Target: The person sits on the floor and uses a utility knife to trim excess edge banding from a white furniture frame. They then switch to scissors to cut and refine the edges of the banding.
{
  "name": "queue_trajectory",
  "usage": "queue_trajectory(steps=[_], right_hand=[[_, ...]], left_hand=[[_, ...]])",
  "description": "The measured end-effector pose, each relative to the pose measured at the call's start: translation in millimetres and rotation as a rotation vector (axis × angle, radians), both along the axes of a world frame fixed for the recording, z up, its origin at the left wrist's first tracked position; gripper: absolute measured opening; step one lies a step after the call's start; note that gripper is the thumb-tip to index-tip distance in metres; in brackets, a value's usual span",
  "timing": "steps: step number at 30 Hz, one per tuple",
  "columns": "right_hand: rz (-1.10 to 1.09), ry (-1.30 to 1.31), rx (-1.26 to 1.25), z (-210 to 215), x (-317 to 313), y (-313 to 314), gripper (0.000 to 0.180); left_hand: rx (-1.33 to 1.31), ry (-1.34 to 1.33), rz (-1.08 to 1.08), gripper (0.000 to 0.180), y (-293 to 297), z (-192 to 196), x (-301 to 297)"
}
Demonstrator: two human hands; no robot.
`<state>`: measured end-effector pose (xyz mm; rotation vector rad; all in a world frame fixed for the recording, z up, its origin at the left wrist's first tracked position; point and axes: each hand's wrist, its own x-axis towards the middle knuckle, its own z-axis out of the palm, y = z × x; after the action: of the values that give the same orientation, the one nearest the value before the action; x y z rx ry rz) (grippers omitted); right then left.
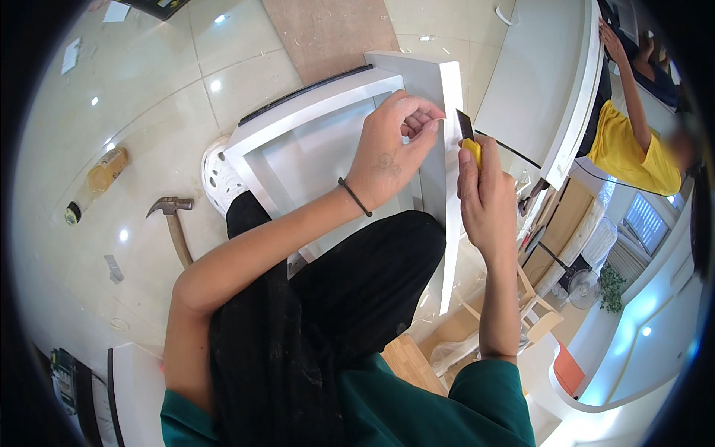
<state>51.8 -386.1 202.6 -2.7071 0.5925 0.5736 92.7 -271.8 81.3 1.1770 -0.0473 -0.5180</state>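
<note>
My right hand (484,197) is closed round the yellow handle of a utility knife (465,128), its dark blade pointing up beside the white panel (451,97). My left hand (395,138) is closed in a pinch near the panel's edge. A tiny pale sliver shows at its fingertips, too small to name. The panel forms one end of a white open box frame (313,97), which looks like a drawer. Its recessed inside lies under my left hand and wrist, and a black strip (298,95) runs along its far side. My knee rests close against the panel.
A claw hammer (175,223) and a bottle of yellow drink (108,170) lie on the tiled floor at left. A brown board (331,33) lies beyond the frame. To the right stand a long white panel (532,82) and a person in a yellow shirt (629,149).
</note>
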Motion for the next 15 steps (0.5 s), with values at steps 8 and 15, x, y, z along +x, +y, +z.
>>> queue_trajectory(steps=[8,15], right_hand=[[0.09,0.02,-0.036,2,8,-4,0.018],[0.305,0.126,-0.116,8,25,-7,0.019]], left_hand=[[-0.028,0.115,-0.086,0.016,0,-2,5],[-0.016,0.225,-0.166,0.016,1,1,7]])
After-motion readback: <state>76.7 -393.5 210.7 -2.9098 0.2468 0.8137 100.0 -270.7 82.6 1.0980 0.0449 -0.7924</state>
